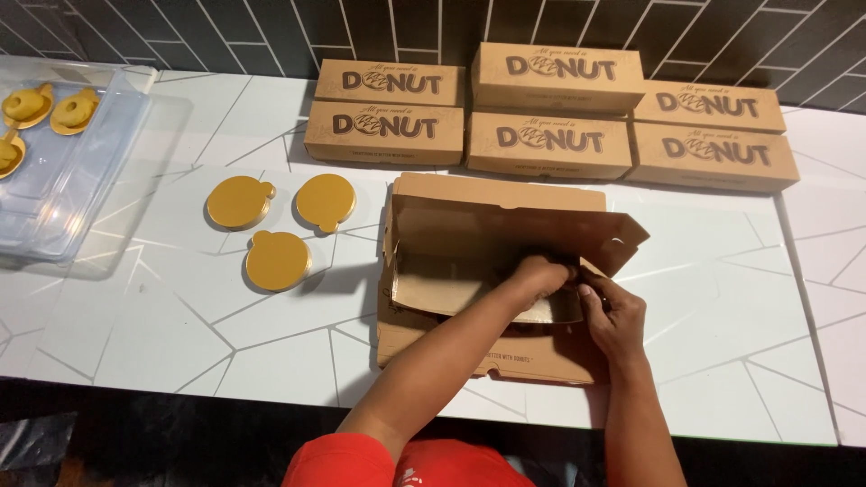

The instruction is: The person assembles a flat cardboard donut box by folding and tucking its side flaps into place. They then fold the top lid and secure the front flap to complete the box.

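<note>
Left hand (539, 273): reaching into the open cardboard box (478, 271), fingers curled together and pinched on an inner flap (492, 289) near the box's right end, far as I can tell.
Right hand (613, 316): right next to the left one, fingers bent and closed on the same corner of the box from outside.
Box spot: sits at the front edge of the table (722, 361), roughly mid-table, lid (505, 221) tipped up toward the back.
Risk, tearing: both hands are working one thin corner, so I'd guess a hard tug could rip or crease the flap.
Risk, sliding: the box's front wall is right at the table's front edge; pulling toward the body could drag it off, I reckon.
Risk, lid: it's only half propped, could flop down on the hands.
Gold discs (275, 225): three flat round ones on the table just left of the box, apart from it; a shove leftward could knock them.
Stacked boxes (550, 113): six closed ones along the back edge of the table, well clear.
Clear tray (63, 171): at the left edge, cut off by the frame, holding a few yellow pieces (50, 108).
Hard to see: fingertips are buried in shadow, so the exact grip is a guess. Box floor is mostly hidden by the arms.
</note>
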